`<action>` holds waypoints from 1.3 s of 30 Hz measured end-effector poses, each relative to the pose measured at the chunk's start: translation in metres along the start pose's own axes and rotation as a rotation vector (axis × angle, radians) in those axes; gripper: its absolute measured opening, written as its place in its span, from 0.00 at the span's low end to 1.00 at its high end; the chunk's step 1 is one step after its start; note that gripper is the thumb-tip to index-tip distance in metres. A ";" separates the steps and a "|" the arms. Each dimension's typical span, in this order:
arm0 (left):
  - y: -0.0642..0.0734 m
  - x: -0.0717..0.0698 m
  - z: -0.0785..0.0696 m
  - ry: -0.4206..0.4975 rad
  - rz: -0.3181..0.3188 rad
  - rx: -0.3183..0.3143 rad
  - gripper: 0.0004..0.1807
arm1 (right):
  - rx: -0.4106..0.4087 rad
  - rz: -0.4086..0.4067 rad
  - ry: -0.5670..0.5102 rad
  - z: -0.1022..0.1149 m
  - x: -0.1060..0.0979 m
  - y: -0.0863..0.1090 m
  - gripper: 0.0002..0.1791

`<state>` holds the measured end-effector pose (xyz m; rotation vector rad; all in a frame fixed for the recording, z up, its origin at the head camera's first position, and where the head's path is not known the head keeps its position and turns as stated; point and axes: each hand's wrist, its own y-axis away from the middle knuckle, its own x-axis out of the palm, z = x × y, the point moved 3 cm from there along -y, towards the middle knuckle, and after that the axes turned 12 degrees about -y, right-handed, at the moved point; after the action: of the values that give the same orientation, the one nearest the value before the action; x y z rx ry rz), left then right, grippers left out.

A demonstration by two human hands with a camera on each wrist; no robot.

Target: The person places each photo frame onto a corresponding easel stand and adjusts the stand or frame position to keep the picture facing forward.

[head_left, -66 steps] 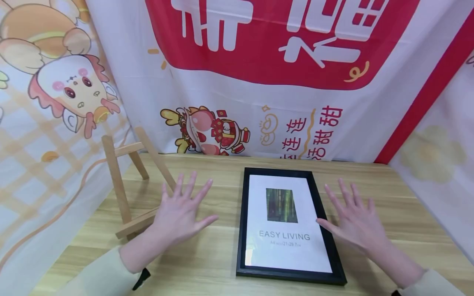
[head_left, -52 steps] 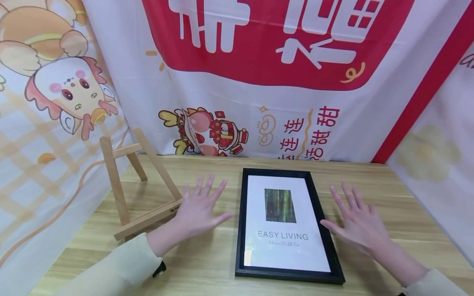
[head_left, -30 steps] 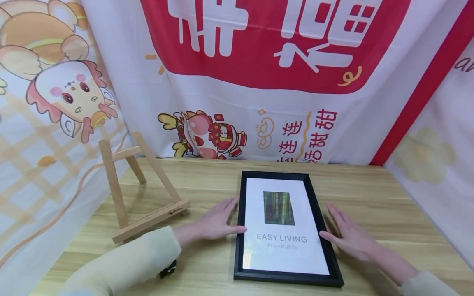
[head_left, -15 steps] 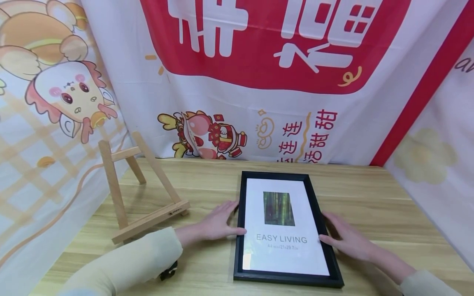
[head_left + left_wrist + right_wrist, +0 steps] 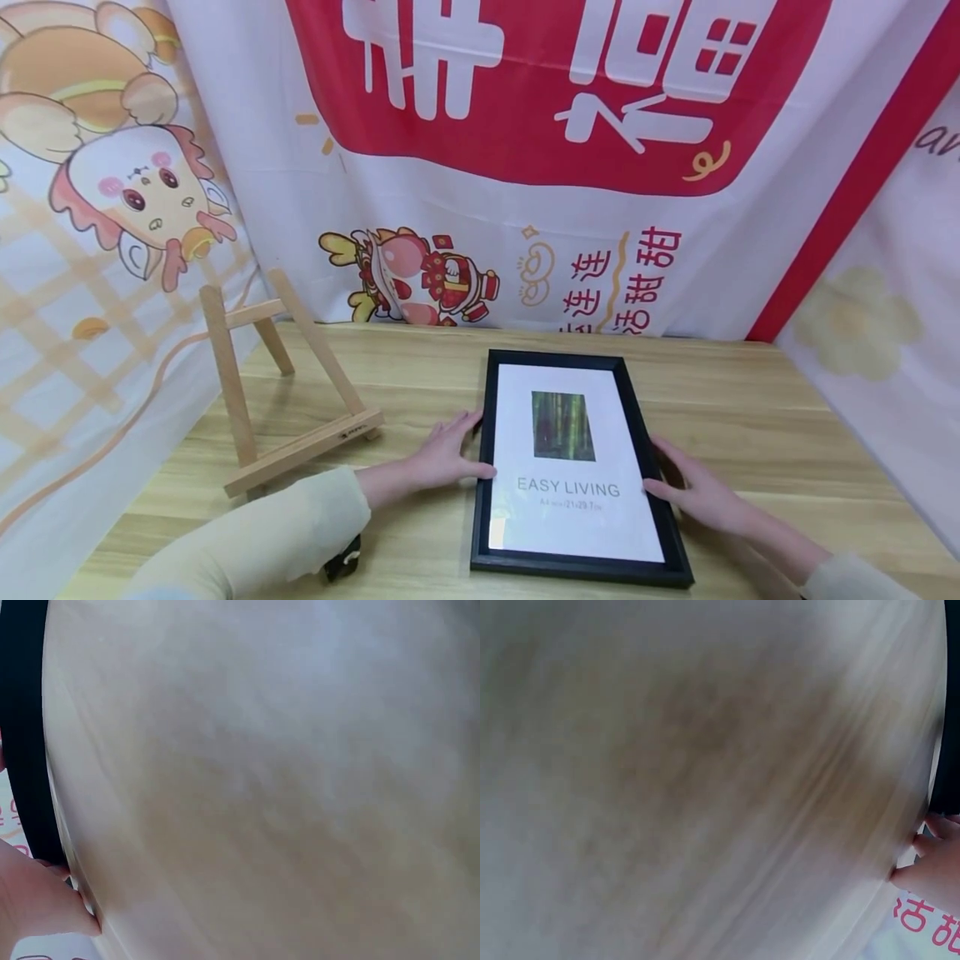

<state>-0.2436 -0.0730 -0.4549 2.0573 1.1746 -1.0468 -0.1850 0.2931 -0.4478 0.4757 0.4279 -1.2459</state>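
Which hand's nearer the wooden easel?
Left. The left hand is at the picture frame's left edge, just right of the easel; the right hand is at the opposite edge, with the frame between it and the easel.

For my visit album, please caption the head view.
Left hand and right hand hold a black picture frame by its long sides; a wooden easel stands to the left.

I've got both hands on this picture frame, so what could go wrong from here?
The picture frame might slip or tilt if lifted unevenly, since the left grip and right grip are only at its long sides. The left thumb, close to the shiny front, may smudge it. Swung leftward, the frame could knock the wooden easel.
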 end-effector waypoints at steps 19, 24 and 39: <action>0.001 -0.010 -0.005 0.234 0.071 -0.026 0.60 | 0.004 -0.010 -0.229 0.008 0.002 0.002 0.45; -0.004 -0.015 -0.007 0.468 0.140 0.050 0.64 | -0.058 -0.023 -0.386 0.012 0.002 0.001 0.46; 0.002 -0.054 -0.029 0.728 0.102 0.188 0.64 | -0.135 -0.053 -0.568 0.038 -0.011 -0.001 0.47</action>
<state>-0.2488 -0.0763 -0.3936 2.7298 1.3065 -0.3536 -0.1871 0.2803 -0.4109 -0.0151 0.0392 -1.3296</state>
